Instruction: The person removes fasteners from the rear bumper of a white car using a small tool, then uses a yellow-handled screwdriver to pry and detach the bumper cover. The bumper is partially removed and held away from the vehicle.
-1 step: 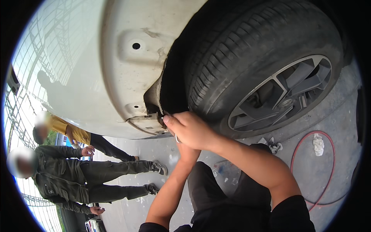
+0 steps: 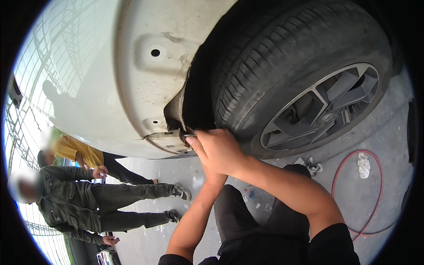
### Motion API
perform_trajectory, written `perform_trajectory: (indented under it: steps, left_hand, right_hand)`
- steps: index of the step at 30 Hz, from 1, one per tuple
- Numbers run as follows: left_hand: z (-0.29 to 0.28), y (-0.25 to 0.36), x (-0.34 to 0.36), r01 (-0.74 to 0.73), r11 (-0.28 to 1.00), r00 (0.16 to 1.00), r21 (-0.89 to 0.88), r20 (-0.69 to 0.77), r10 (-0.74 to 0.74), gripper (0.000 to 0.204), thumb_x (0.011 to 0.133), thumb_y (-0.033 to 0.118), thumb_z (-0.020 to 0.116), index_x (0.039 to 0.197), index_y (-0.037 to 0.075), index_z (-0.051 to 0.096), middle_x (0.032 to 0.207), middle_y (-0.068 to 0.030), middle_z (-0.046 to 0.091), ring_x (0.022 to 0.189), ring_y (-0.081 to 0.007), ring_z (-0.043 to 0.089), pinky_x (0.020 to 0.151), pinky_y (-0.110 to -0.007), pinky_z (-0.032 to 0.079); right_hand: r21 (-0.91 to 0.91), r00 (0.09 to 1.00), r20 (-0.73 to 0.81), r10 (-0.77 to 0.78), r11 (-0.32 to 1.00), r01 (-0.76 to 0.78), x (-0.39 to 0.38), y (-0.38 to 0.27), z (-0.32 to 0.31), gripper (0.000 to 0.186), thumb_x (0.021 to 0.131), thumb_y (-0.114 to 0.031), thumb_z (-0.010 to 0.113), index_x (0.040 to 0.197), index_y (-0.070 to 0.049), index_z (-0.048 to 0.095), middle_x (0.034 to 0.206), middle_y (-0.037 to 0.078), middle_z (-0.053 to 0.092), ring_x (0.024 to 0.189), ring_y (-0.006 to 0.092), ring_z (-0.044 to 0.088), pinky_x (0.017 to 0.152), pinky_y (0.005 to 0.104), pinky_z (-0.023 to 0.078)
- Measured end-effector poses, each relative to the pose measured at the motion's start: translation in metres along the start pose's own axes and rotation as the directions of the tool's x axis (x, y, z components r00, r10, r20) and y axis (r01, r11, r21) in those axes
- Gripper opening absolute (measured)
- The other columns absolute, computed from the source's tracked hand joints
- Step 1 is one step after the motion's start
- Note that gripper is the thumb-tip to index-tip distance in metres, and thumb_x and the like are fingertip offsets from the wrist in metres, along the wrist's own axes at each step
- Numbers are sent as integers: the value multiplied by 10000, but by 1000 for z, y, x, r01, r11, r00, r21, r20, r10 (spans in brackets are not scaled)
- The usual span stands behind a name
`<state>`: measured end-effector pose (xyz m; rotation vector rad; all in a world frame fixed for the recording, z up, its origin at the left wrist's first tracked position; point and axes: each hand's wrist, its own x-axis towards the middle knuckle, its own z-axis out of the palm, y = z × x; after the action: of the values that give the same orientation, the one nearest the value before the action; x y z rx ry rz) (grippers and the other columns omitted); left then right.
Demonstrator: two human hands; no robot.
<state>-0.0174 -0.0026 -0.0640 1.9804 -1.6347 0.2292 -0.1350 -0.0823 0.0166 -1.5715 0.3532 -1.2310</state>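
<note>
My right hand point(image 2: 216, 150) is closed on a slim metal piece point(image 2: 191, 135), probably a tool, at a pale bracket point(image 2: 172, 140) on the lower corner of a white car body panel point(image 2: 145, 75), beside the dark opening of the wheel well. My left hand point(image 2: 212, 176) is behind and below my right hand, its fingers hidden. The black tyre point(image 2: 247, 75) and its grey alloy wheel point(image 2: 322, 106) fill the upper right, close by my hands.
At the left stand a person in dark green clothes point(image 2: 70, 198) and another in a yellow top point(image 2: 88, 152), both facing the car. A red hose point(image 2: 380, 190) loops on the grey floor point(image 2: 282, 163) at the right, near crumpled white scraps point(image 2: 363, 165).
My right hand has shifted slightly, with its thumb a little lower on the metal piece. The yellow-topped person's arm has moved a little.
</note>
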Motion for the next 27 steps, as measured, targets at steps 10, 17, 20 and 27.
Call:
perform_trajectory:
  steps: [10,17,20,27]
  left_hand:
    - [-5,7,2,-9,1000,1000,-26,0,9,403,837,128,658,1183,10,488,1109,-153,521,1032,-290,529,830,-408,453]
    - [-6,8,1,-6,999,1000,-49,-1,6,427,828,130,662,1189,2,473,1123,-174,501,1041,-317,518,841,-420,446]
    - [-7,9,2,-9,998,1000,-57,-6,8,438,824,131,664,1192,-1,467,1129,-182,493,1045,-329,513,846,-424,443]
    - [-9,14,7,-7,1000,998,-24,-59,6,463,814,133,668,1198,-9,453,1143,-203,473,1055,-356,502,858,-435,436]
  right_hand:
    - [-379,979,-183,-95,925,19,-18,-5,7,279,899,-266,608,736,-51,537,643,95,568,584,283,594,503,393,475]
    - [279,963,137,234,923,-264,-7,-12,-4,459,1010,-306,433,664,-15,509,551,71,501,528,187,478,551,344,409]
    - [328,951,200,237,898,-293,-3,-13,-6,466,1015,-301,422,652,-21,506,554,40,476,546,142,451,557,328,405]
    - [369,941,223,254,871,-323,-2,-15,-7,453,1009,-289,437,648,-26,512,564,13,470,556,107,421,550,307,386]
